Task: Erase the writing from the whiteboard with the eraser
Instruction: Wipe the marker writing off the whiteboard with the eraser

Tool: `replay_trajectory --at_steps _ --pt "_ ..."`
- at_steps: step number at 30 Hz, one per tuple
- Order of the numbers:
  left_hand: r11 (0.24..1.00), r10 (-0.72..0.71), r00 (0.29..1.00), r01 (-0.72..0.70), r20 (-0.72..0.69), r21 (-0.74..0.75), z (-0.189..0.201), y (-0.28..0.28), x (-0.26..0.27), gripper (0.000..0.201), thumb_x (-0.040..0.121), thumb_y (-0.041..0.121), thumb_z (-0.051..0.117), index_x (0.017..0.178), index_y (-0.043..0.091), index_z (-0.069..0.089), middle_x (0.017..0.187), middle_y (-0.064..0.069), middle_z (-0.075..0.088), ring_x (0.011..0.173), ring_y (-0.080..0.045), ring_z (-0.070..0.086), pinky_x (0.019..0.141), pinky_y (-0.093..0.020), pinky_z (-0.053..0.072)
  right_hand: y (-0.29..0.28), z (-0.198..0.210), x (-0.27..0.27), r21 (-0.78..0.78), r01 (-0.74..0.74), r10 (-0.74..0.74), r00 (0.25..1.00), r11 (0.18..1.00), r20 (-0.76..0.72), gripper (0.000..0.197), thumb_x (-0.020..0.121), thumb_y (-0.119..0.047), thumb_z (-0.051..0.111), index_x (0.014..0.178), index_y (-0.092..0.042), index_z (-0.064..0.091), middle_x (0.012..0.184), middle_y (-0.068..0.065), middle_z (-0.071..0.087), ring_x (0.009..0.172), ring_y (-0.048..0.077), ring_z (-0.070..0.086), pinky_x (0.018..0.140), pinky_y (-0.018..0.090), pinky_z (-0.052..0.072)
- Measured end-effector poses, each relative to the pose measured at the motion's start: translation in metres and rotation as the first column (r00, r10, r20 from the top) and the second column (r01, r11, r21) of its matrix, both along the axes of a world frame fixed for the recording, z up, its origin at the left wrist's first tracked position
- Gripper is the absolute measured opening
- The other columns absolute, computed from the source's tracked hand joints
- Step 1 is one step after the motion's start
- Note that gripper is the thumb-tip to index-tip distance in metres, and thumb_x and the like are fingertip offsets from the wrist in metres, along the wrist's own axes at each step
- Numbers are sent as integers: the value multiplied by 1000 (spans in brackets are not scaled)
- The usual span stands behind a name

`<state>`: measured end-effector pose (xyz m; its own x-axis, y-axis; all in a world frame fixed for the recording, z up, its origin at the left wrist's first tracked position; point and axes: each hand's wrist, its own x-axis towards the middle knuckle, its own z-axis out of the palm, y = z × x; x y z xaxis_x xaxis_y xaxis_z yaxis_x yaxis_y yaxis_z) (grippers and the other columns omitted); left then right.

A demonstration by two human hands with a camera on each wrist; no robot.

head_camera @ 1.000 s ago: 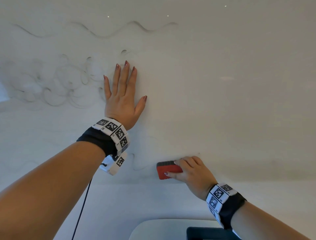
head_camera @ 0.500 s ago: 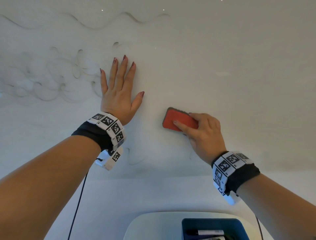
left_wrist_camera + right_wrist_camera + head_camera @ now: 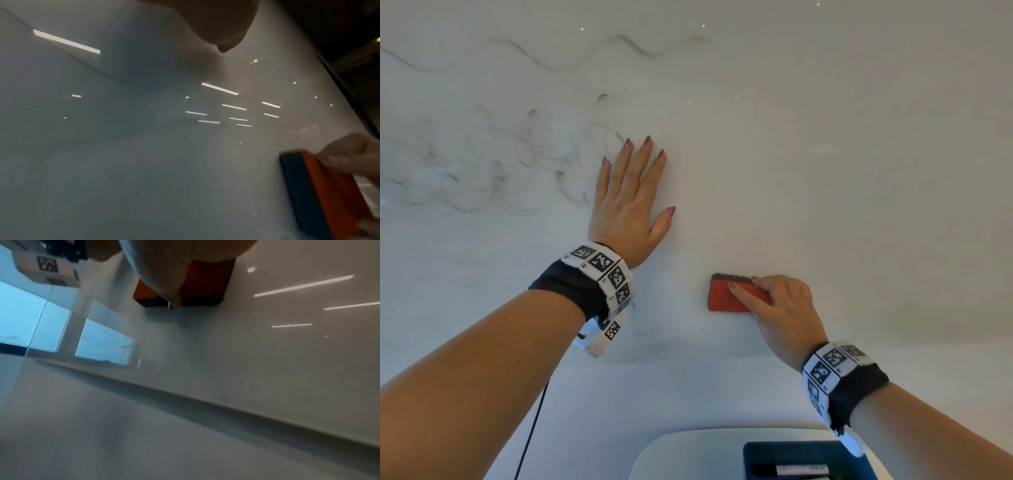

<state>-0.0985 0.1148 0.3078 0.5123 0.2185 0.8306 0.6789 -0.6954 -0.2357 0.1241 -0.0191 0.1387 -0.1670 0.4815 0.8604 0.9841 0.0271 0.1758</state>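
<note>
Since half a second ago, your right hand [image 3: 780, 308] has carried the red eraser [image 3: 732, 297] down the whiteboard [image 3: 825, 205]; it grips the eraser, pad on the board. Your left hand [image 3: 628, 209] lies flat, fingers spread, beside smeared writing [image 3: 482, 171]. Below, a blue bin [image 3: 753, 455] holds a marker [image 3: 798, 469]

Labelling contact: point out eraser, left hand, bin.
eraser [image 3: 726, 296], head view, red back.
left hand [image 3: 628, 212], head view, back of hand.
bin [image 3: 751, 448], head view, blue rim.
</note>
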Motion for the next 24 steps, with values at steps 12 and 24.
replay_trajectory --at_steps 12,24 --pt "999 25 1000 -26 -12 -33 -7 -1 2 71 92 42 45 150 16 15 158 -5 7 146 -24 2 117 -47 3 -18 -20 18 -175 49 -27 992 983 127 86 60 -4 80 133 -32 44 114 7 50 99 28 50 86 43 42" --pt "1000 23 1000 -23 -1 -19 -9 -1 4 71 91 42 47 150 15 16 158 -6 9 146 -25 3 117 -47 6 18 93 -22 161 81 -59 989 984 -138 67 79 -4 70 136 -33 49 121 14 50 109 33 43 93 46 31"
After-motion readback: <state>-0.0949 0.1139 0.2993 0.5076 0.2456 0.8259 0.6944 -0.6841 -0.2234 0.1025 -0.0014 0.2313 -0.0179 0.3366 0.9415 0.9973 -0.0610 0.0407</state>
